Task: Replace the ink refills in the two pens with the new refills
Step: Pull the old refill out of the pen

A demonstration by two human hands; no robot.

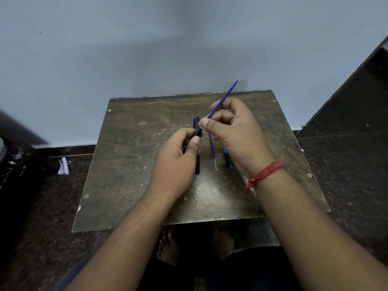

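My left hand (177,158) grips a black pen part (196,133) over the middle of the small brown table (130,160). My right hand (235,129) pinches a long blue refill (225,97) whose tip meets the end of that black part; the refill slants up to the far right. A dark pen (197,164) lies on the table, partly hidden under my left hand. A second blue refill (212,152) with a clear tip lies beside it. A short blue pen piece (228,159) lies under my right wrist.
The table stands against a pale blue wall (147,49). Dark speckled floor surrounds it, with a crumpled white paper (63,166) at the left and a dark slanted panel (357,97) at the right. My bare feet show under the near edge.
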